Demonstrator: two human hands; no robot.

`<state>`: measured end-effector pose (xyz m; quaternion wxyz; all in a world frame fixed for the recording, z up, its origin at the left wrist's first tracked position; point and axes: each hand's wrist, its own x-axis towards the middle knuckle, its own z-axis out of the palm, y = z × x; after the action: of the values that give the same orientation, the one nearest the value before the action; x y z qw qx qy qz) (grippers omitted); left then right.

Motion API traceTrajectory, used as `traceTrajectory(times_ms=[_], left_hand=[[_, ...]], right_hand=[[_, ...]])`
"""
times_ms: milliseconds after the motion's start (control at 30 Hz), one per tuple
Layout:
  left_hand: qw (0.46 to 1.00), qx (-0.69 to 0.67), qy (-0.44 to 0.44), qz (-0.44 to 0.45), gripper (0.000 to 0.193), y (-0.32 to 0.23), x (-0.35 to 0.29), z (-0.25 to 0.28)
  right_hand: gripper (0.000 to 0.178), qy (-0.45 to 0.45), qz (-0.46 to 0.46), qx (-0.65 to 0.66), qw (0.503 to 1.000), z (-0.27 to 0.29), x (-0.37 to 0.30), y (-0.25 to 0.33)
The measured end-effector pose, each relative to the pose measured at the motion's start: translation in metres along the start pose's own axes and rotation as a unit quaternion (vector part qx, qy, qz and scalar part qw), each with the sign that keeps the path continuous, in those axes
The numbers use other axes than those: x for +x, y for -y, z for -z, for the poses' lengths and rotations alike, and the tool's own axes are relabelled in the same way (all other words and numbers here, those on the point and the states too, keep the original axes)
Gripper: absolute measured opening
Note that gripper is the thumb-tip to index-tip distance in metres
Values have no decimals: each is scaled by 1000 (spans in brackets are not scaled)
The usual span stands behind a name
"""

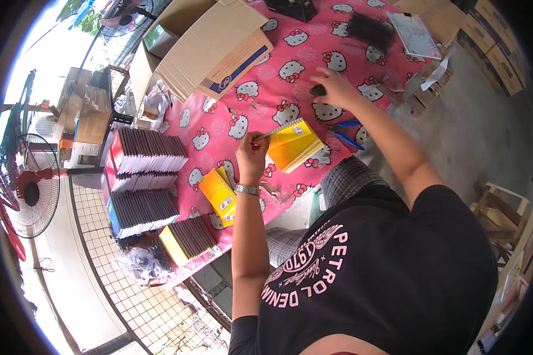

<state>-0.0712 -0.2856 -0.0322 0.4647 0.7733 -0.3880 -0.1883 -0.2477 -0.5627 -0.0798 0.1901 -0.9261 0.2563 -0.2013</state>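
My left hand, with a metal watch on the wrist, pinches the end of the spiral edge of a yellow notebook. That notebook lies on top of other yellow ones in front of me. My right hand is over the table beyond the notebook, fingers bent around a small dark thing that I cannot make out. Blue-handled pliers rest just right of the notebook. Left of my left wrist, more yellow spiral notebooks lie fanned out.
Several stacks of dark-spined notebooks line the table's left side. An open cardboard box stands at the far left. Toward the far right of the pink patterned tablecloth lie a black bristly bundle and a pale printed board.
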Motion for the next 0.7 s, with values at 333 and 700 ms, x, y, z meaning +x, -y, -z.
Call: traceTrajectory(times_ms=[333,700], left_hand=[[971,-209,-86,73,21,10,-42,-11],[963,-227,-140,33,13,21,-56,-21]], right_hand=[[56,11,-48,6,999,21,-154,67],[52,-20,132,137,982,15,-99,191]])
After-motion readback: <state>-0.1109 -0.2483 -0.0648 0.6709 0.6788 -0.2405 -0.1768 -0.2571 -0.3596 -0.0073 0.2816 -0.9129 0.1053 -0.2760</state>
